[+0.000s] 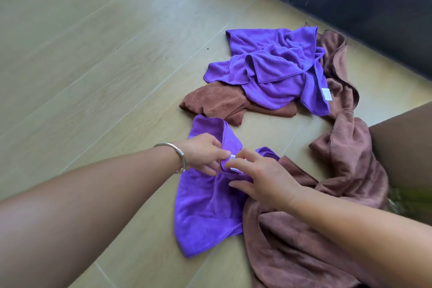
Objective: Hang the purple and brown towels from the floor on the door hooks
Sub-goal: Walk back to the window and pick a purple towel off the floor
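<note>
Towels are lying scattered on the floor (93,54), and you are working at the very first step: finding a way to pick one up for hanging. Your left hand (203,154) and your right hand (261,177) are meeting over the near purple towel (205,203), each pinching at a bunched edge where a small white tag (233,157) is showing between your fingertips; the other fingers are curling loosely and are holding nothing else. It looks as though you are feeling for the tag or loop that would go over a hook. That towel is spreading flat on the floor just beside a large brown towel (304,252), which is running under your right forearm and trailing up towards the dark wall base (350,7). Further off, near that wall base, a second purple towel (275,70) is lying crumpled on top of another brown towel (215,103). Nothing is hanging yet, and neither the door nor its hooks are in view, so the whole task is still ahead of you. The next move is calling for a firm pinch on the tagged edge, a clean lift so the cloth is falling free of the brown towel beside it, and then a turn to find the door.
</note>
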The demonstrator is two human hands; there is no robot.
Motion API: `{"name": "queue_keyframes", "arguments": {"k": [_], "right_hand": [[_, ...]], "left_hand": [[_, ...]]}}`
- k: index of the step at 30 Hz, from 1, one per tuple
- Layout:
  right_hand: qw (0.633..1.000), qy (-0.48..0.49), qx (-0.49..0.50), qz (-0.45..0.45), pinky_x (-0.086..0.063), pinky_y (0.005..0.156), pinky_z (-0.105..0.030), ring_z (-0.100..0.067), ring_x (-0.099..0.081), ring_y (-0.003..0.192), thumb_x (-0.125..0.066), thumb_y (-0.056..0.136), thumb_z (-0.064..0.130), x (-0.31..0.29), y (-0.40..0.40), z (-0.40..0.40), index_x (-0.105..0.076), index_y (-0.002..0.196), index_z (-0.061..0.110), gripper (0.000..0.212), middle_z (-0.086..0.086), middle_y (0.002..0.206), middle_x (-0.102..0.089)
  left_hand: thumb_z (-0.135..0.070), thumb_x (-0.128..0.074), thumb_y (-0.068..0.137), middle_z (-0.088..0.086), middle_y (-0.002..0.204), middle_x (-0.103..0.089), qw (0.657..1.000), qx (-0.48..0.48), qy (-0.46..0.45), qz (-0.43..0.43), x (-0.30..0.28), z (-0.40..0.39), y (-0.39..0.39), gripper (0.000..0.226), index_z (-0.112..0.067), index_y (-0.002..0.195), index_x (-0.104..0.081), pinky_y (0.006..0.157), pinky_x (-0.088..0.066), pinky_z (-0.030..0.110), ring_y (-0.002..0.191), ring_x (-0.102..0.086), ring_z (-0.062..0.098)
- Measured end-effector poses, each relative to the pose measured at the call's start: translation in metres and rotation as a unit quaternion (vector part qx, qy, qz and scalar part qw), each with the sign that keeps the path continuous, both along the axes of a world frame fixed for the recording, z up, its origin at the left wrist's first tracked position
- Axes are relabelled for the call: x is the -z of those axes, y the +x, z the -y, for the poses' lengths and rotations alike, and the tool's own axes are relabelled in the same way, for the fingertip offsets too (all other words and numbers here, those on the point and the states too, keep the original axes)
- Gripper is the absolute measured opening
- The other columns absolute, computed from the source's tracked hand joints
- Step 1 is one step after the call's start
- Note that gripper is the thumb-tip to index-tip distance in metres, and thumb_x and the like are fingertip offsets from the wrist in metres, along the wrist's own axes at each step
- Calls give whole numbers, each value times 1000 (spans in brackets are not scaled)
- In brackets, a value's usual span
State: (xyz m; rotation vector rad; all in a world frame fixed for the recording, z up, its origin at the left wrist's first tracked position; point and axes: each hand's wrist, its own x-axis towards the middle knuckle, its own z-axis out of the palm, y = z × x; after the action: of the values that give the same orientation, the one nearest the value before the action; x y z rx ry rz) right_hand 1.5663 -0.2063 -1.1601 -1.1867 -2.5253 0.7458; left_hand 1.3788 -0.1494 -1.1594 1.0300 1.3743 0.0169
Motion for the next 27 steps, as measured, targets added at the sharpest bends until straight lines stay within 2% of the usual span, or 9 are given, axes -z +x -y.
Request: {"name": "queue_keyframes", "arguments": {"k": [2,5,8,11,13,15,18,23,27], "right_hand": [[1000,-8,-3,14,-49,61,-29,-19,-60,73,-76,76,36,3,6,-2,-60,112,22,41,3,110,-58],[997,31,23,67,-50,68,-32,-24,-61,82,-76,71,32,8,20,-5,-58,110,21,44,2,108,-60],[988,43,66,134,-50,79,-38,-29,-59,93,-75,67,23,9,31,-14,-61,112,18,47,-1,108,-64],[982,42,85,166,-48,82,-39,-30,-56,93,-75,69,28,8,31,-27,-62,113,18,47,-4,105,-63],[983,33,79,164,-46,85,-37,-29,-54,98,-74,74,33,8,27,-33,-65,111,18,41,-5,109,-59],[986,27,70,146,-43,85,-36,-30,-52,98,-72,78,31,8,22,-37,-68,105,16,31,-7,110,-59],[993,36,56,94,-45,85,-35,-31,-54,94,-74,77,26,9,14,-33,-70,94,14,21,-8,105,-61],[997,-15,77,7,-41,98,-33,-23,-55,110,-72,80,29,11,9,-31,-72,97,12,24,-2,114,-64],[979,-95,151,-94,-37,101,-19,-11,-55,113,-72,83,21,8,3,-31,-76,94,16,13,3,106,-70]], "left_hand": [[-11,-58,90,9,65,-53,998,-35,40,-34,1,-1,5,14,-12,77,-50,53,-53,26,54,-51,16],[-9,-56,90,10,61,-54,985,-70,119,-108,3,-6,-4,24,-15,70,-45,48,-51,26,54,-55,20],[-14,-60,90,13,74,-60,977,-72,145,-141,2,-10,-21,15,-17,89,-45,58,-52,34,63,-62,28],[-26,-62,86,9,96,-65,950,37,199,-239,-2,-8,-31,31,-18,109,-42,77,-49,35,92,-64,31],[-27,-62,84,3,100,-62,916,100,284,-265,-7,-4,-30,33,-22,110,-42,77,-45,34,94,-60,28],[-27,-59,85,-4,96,-55,890,141,367,-230,-11,2,-23,26,-25,109,-49,74,-42,31,92,-58,24],[-36,-53,91,-10,88,-52,877,167,424,-152,-15,11,-9,16,-28,102,-61,72,-35,22,90,-57,15],[-54,-59,84,-4,108,-60,822,206,513,-138,-17,9,4,44,-25,116,-62,88,-45,39,103,-55,20],[-54,-61,83,-6,109,-56,843,217,469,-152,-12,2,6,37,-31,111,-65,95,-40,39,110,-47,16]]}}
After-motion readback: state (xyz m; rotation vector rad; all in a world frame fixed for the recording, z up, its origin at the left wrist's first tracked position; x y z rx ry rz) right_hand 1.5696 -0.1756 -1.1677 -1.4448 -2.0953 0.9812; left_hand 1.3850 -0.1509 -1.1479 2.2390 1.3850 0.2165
